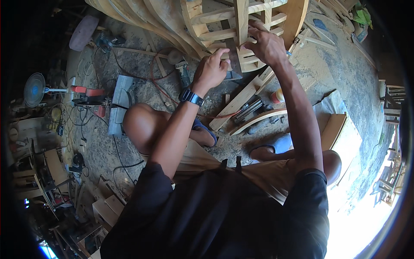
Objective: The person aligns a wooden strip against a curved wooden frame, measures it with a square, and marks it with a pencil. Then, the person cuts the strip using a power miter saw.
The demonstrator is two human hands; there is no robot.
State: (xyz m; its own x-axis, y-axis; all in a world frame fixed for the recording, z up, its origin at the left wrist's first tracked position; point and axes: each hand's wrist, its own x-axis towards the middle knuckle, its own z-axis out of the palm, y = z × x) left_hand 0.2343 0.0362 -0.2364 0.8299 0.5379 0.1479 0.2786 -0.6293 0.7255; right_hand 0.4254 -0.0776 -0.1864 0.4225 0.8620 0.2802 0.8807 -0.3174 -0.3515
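A curved wooden frame (220, 34) with pale crosswise slats and an upright slat (241, 21) stands in front of me at the top of the view. My left hand (211, 71), with a dark watch on its wrist, is just below the frame; thumb and forefinger are apart, and no held thing shows. My right hand (268, 45) is at the frame's right part, fingers bent and spread beside the upright slat. Whether its fingertips touch the wood is hard to see. Between the hands hangs a thin, dark, flat piece (235, 60) I cannot identify.
On the floor around my feet lie a wooden board (237, 103), a curved wooden strip (258, 120), metal clamps or bars (250, 110) and a small tub (277, 96). An angle grinder (183, 73), cords, a red-and-grey machine (88, 93) and a fan (35, 90) are leftward. A wooden box (343, 131) stands right.
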